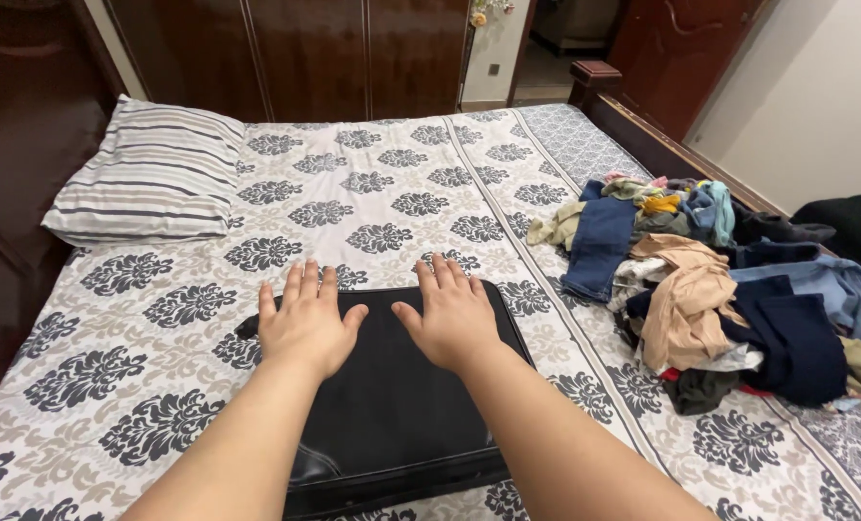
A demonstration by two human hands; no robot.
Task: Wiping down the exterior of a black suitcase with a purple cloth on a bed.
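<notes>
Location type: a bedroom in a home; the view is taken up by a wide bed point(372, 207) covered with a pale sheet point(160, 376) printed with dark floral medallions; a striped pillow point(150, 183) lies at the head end, beside a dark wooden headboard point(11, 145). Supporting features: a dark wooden wardrobe point(324, 53) with panelled doors stands along the far wall; a loose pile of clothes point(710, 280) in blue, tan and dark colours lies on one side of the bed; an open doorway point(565, 43) sits beside a dark wooden door point(676, 53); the wall point(816, 106) is plain and light-coloured.
</notes>
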